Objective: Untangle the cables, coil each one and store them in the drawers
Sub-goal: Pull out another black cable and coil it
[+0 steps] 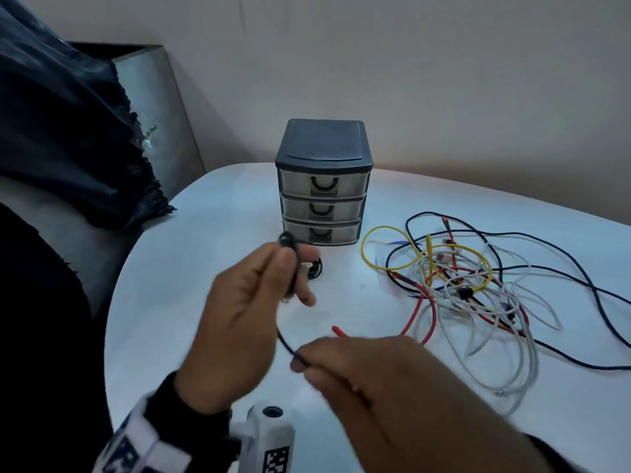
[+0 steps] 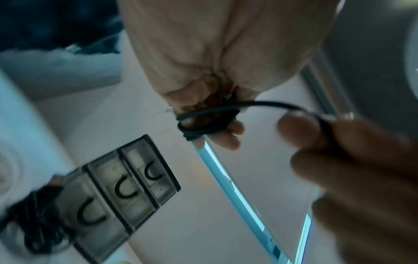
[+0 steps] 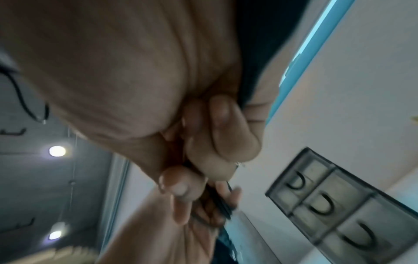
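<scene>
My left hand (image 1: 273,268) is raised over the white table (image 1: 211,213) and holds a thin black cable (image 2: 208,123) looped several times round its fingers. My right hand (image 1: 307,361) pinches the free run of that same black cable (image 1: 285,343) nearer to me. A small three-drawer unit (image 1: 323,180) with a dark top stands behind the hands, all drawers shut. To the right lies a tangle of cables (image 1: 471,285), with yellow, red, white and dark blue strands mixed together. A coiled black cable (image 1: 316,268) lies in front of the unit.
Dark fabric (image 1: 68,131) hangs over a grey piece of furniture at the left, past the table's rounded edge. The wall runs close behind the drawer unit. Bare table surface shows to the left of the unit.
</scene>
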Demonstrator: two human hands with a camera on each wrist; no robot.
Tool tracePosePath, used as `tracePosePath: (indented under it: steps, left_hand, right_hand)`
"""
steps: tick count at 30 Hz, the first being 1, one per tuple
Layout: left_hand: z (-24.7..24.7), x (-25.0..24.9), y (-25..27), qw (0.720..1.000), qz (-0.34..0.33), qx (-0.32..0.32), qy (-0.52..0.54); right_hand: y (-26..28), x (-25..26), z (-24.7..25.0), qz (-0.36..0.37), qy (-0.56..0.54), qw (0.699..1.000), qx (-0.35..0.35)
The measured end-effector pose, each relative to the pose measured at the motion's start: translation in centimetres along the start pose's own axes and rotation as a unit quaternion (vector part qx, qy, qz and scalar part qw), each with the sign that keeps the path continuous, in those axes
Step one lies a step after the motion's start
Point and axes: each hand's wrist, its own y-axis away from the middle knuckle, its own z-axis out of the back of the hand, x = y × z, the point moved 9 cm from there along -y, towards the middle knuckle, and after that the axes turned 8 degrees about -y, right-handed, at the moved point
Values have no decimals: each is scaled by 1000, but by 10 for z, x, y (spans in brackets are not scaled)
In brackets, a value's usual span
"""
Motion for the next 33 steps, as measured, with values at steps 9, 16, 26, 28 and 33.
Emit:
tracePosePath:
  steps: [9, 16, 26, 28, 33]
  left_hand:
    - [-53, -16, 28, 938, 100, 275, 185]
    - [-47, 15, 11, 865, 214, 119, 438]
    - [-45, 42, 2, 865, 260, 15, 430]
    - [-46, 43, 3, 866, 253, 3, 431]
    - [-50, 44, 4, 873, 253, -30, 416]
  right_hand:
    - [6, -13, 55, 65, -99, 968, -220]
    - [-8, -68, 18, -99, -389, 877, -264]
    - [-1, -88, 9, -146, -362, 859, -330]
    - [-1, -91, 4, -158, -421, 835, -318]
    - [5, -87, 16, -119, -345, 858, -363]
